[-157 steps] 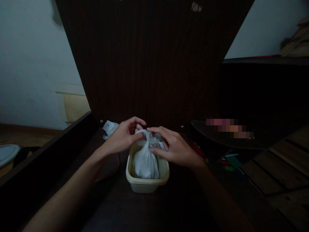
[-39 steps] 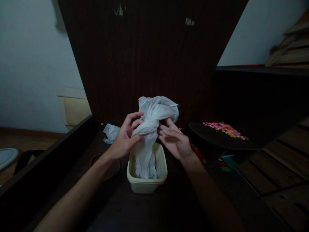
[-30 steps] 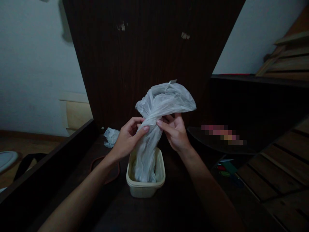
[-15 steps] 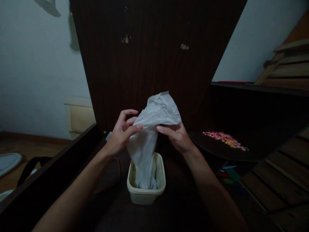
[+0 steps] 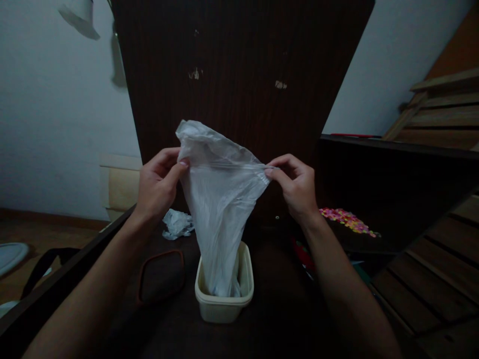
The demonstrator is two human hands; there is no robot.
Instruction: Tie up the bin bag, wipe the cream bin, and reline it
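A thin white plastic bag (image 5: 220,199) is stretched between my two hands, its upper part fanned wide. Its narrowed lower end sits inside a small cream bin (image 5: 224,308) with a rounded rectangular rim. My left hand (image 5: 159,182) pinches the bag's left edge between thumb and fingers. On the other side, my right hand (image 5: 295,184) pinches a gathered corner of the bag. Left of the bin a brown rounded frame (image 5: 139,279) lies on the dark surface. Behind that frame is a crumpled clear plastic bag (image 5: 177,223).
A tall dark wooden panel (image 5: 232,75) stands behind the bin. On a dark shelf at right lies a strip of pink and yellow pieces (image 5: 350,222). A raised dark edge (image 5: 71,271) borders the left side. Wooden slats (image 5: 441,279) are at far right.
My hands have moved apart and up, pulling the bag's top wide. Its peak now leans left instead of right. The crumpled clear bag and the brown frame show more fully.
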